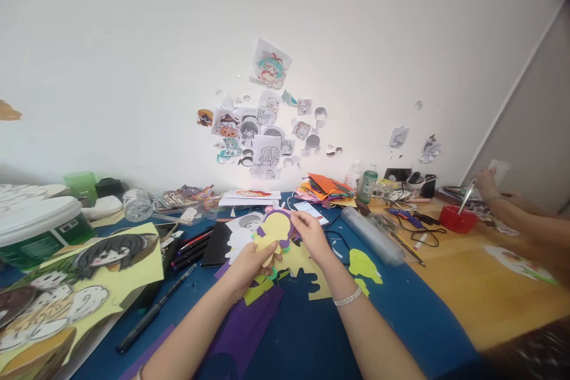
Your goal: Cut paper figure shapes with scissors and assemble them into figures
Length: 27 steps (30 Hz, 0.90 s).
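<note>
A layered paper cutout, yellow with a purple edge, is held up between my two hands over the blue mat. My left hand pinches its lower left part, thumb on top. At the upper right, the fingers of my right hand are closed on its purple rim. Just below my left fingers a small green ring-shaped thing shows in part. Under the hands lie cut yellow paper and purple paper. White paper with a printed figure lies behind my left hand.
Pens and a long black pen lie at left, near a lidded tub and yellow sheets with drawn figures. At right are a clear plastic roll, a pencil, a red container and another person's arm.
</note>
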Available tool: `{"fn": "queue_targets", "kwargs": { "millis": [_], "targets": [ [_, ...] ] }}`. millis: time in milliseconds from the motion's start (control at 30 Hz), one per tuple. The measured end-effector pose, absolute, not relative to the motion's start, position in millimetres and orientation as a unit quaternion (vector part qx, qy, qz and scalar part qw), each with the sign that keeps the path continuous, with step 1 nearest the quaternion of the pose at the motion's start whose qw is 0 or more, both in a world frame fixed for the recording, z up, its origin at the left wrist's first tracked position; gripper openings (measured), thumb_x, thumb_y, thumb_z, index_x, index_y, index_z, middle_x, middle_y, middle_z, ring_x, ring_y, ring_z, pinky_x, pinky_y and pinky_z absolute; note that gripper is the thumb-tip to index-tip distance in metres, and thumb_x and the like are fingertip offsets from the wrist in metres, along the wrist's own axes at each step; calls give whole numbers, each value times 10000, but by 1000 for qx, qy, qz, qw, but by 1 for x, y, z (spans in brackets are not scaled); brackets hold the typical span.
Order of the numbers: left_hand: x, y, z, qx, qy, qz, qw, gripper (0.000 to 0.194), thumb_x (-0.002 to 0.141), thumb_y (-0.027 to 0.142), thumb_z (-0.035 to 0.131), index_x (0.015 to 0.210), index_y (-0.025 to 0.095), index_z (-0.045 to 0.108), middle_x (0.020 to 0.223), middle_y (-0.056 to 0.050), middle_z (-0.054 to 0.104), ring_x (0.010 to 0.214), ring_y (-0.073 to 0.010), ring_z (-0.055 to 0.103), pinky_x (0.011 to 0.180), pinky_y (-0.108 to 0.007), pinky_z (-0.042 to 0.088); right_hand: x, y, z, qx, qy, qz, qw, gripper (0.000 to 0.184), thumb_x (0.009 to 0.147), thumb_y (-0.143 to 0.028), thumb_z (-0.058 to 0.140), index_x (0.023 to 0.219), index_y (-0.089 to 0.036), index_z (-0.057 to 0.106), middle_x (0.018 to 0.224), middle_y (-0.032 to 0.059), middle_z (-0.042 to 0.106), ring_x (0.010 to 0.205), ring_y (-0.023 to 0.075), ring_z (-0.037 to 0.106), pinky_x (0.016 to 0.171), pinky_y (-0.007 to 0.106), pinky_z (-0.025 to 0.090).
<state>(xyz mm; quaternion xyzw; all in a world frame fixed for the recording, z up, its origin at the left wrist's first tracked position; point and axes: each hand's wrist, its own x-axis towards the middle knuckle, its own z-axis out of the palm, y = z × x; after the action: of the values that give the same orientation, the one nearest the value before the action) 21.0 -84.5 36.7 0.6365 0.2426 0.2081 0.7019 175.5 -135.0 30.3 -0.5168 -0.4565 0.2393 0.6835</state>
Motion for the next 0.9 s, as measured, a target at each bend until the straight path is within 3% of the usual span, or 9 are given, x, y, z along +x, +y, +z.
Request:
{"fn": "queue_targets", "kwargs": {
  "millis": [200,900],
  "targets": [
    [21,-83,36,617,251,205,717,383,650,486,623,761,127,548,642,3,560,433,-46,380,466,-205,330,172,-137,34,-541,-458,235,665,317,645,-438,638,803,-171,576,665,-7,549,512,111,503,493,238,405],
    [21,-88,39,600,212,217,740,342,656,463,627,713,136,546,550,32,508,426,-49,343,458,-196,291,169,-136,33,-488,-441,276,701,307,706,-475,586,737,-169,593,573,-26,486,484,98,446,474,215,361]
  ]
}}
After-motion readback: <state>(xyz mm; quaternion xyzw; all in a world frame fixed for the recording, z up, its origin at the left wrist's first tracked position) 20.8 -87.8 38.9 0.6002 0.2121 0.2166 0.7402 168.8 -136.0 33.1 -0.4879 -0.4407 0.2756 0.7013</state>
